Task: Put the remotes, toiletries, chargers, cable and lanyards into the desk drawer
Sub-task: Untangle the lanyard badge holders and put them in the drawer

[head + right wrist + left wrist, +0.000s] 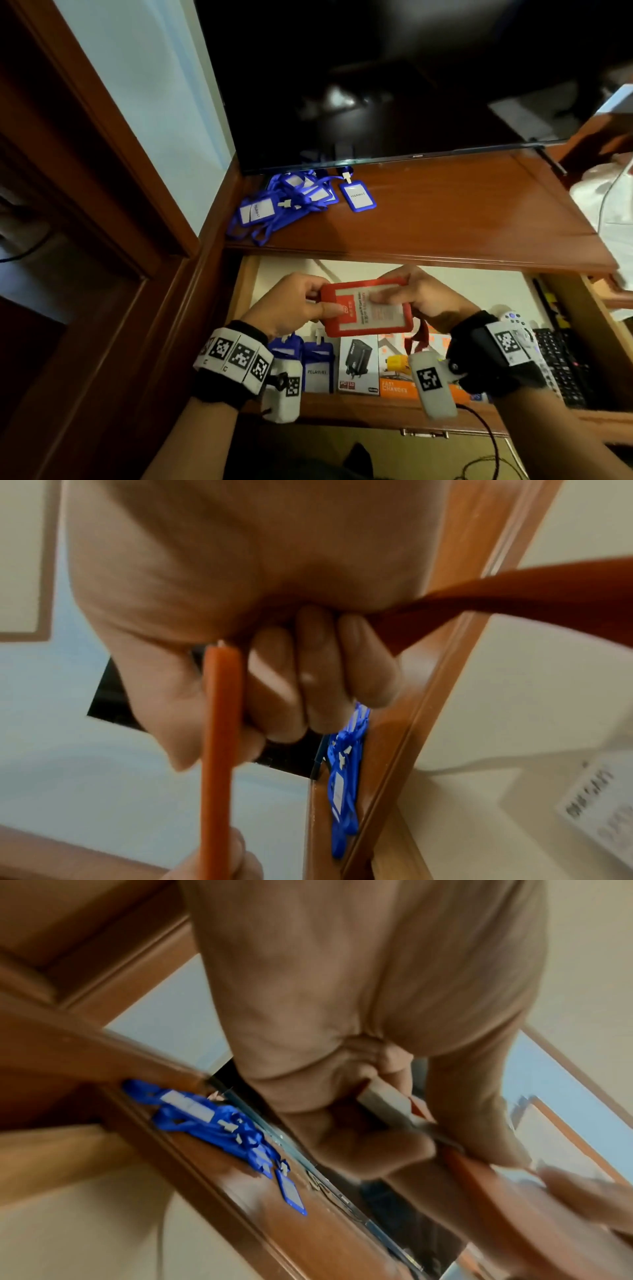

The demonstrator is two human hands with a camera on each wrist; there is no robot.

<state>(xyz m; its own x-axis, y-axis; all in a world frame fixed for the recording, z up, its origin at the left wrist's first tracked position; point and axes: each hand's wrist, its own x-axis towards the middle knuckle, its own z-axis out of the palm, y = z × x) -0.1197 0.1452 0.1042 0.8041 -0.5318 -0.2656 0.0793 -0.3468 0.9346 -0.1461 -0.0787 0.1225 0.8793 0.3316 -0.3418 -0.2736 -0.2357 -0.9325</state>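
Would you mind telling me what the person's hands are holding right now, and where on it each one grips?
Both hold the red badge holder above the open drawer: the left hand pinches its left end, the right hand grips its right side, thumb on the front.

Dim warm light, wide-angle warping, both wrist views motion-blurred.

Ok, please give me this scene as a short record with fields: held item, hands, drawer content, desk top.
held item: red badge holder, above the open drawer
left hand: pinches its left end
right hand: grips its right side, red strap trailing
drawer content: blue badge holders, charger boxes, remotes
desk top: pile of blue lanyards, TV
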